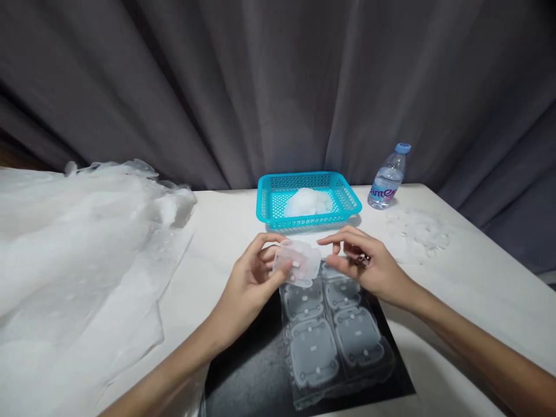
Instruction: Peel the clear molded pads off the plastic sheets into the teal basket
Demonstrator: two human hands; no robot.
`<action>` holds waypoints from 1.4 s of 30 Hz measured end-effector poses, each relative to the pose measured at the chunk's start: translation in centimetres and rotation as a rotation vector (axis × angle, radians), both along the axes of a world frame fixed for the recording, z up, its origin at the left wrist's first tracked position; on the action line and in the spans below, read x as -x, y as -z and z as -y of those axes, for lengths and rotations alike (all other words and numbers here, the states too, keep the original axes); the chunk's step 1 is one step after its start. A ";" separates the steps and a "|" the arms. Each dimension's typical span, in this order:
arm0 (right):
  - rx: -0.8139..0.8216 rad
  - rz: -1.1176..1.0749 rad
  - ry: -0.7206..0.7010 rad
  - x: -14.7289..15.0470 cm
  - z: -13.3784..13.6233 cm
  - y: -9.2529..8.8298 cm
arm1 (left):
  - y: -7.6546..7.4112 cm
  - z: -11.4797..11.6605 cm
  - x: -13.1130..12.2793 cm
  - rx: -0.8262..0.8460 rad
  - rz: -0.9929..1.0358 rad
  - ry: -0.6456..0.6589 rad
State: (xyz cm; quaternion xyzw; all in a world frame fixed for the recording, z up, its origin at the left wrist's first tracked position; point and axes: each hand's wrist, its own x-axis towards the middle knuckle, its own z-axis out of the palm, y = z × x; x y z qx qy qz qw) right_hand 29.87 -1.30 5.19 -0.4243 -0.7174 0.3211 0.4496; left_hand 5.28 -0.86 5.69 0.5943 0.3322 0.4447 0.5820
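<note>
My left hand pinches a thin, frosted, translucent plastic piece with rounded corners, thumb on its face and fingers behind. The piece is held above the far end of a clear plastic tray. Close to its right edge, my right hand has its index finger stretched out and its thumb apart. Its other fingers curl toward the palm, where a small glint shows; I cannot make out what it is. In the tray's compartments lie several similar frosted pieces, in two columns.
The tray rests on a black sheet on the white table. Behind it stands a turquoise basket holding a white translucent heap. A water bottle and thin clear scraps are at right; crumpled plastic sheeting covers the left.
</note>
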 end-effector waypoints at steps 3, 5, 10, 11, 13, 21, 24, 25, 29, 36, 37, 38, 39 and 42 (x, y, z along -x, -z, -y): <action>-0.032 -0.021 -0.018 1.4 1.2 -0.3 | -0.1 0.6 -0.4 -0.057 -0.085 -0.030; -0.116 -0.010 -0.018 1.7 1.7 -0.5 | -0.4 1.0 -0.4 -0.137 -0.178 -0.028; -0.296 0.045 -0.041 1.3 2.2 -1.2 | -0.8 1.5 0.7 -0.501 -0.433 -0.010; -0.311 0.047 -0.048 1.2 2.2 -1.3 | -0.9 1.5 0.9 -0.560 -0.461 -0.016; -0.343 0.043 -0.070 1.0 2.2 -1.6 | -1.0 1.5 1.3 -0.640 -0.491 -0.014; -0.423 0.023 -0.109 0.9 2.3 -1.8 | -1.5 1.8 1.4 -0.679 -0.513 -0.007; -0.410 0.022 -0.121 1.3 2.5 -1.9 | -1.8 2.2 1.0 -0.607 -0.553 0.027; -0.395 0.016 -0.124 1.4 2.5 -2.0 | -1.9 2.3 0.9 -0.582 -0.554 0.028; -0.253 0.005 -0.039 1.0 2.4 -2.0 | -1.7 1.9 0.6 -0.485 -0.491 -0.077; -0.140 0.120 -0.101 0.5 2.0 -1.1 | -0.8 1.0 0.9 -0.305 -0.302 -0.071; -0.156 0.112 -0.108 0.6 2.1 -1.1 | -0.9 1.0 0.9 -0.331 -0.316 -0.059; -0.175 0.104 -0.107 0.8 2.1 -1.1 | -1.0 1.1 0.9 -0.367 -0.342 -0.048; -0.195 0.100 -0.101 0.9 2.2 -1.2 | -1.1 1.2 0.9 -0.406 -0.376 -0.036; -0.255 0.116 -0.095 1.1 2.5 -1.5 | -1.5 1.4 0.9 -0.498 -0.469 0.014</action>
